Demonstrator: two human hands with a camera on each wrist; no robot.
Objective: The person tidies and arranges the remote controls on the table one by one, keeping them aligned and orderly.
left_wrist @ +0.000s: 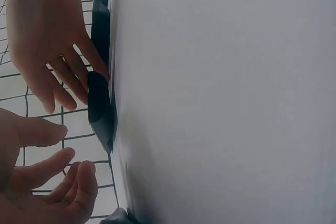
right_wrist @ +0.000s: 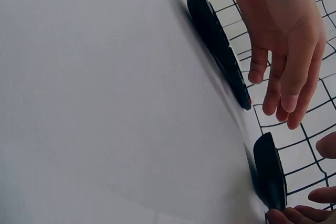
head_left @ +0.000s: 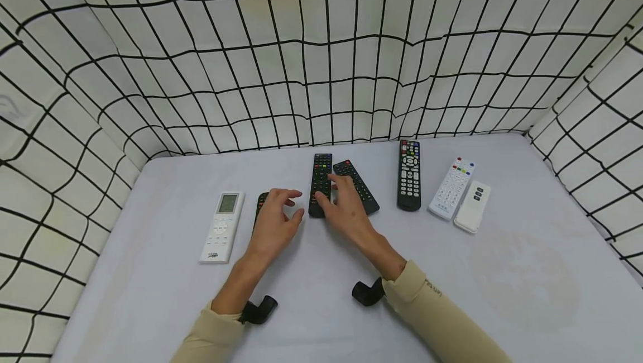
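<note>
My left hand (head_left: pixel 273 226) hovers with loosely bent fingers above a black remote control (head_left: pixel 260 204), mostly hidden under it. In the right wrist view this left hand (right_wrist: pixel 287 35) hangs clear of the dark remote's (right_wrist: pixel 215 40) top edge. My right hand (head_left: pixel 349 209) spreads over a black remote (head_left: pixel 321 168) with coloured buttons, thumb above its lower half. Partly beneath that hand, a second black remote (head_left: pixel 369 198) lies slanted. From the left wrist view, the right hand's (left_wrist: pixel 47 30) fingers look relaxed, some close beside the dark remote (left_wrist: pixel 102 111); contact is unclear.
A white remote with a screen (head_left: pixel 223 229) lies at left. On the right are a black remote (head_left: pixel 409 176), a white remote with coloured buttons (head_left: pixel 452 187) and a small white one (head_left: pixel 473 206). Black netting (head_left: pixel 329 44) stands behind the white table (head_left: pixel 311 329).
</note>
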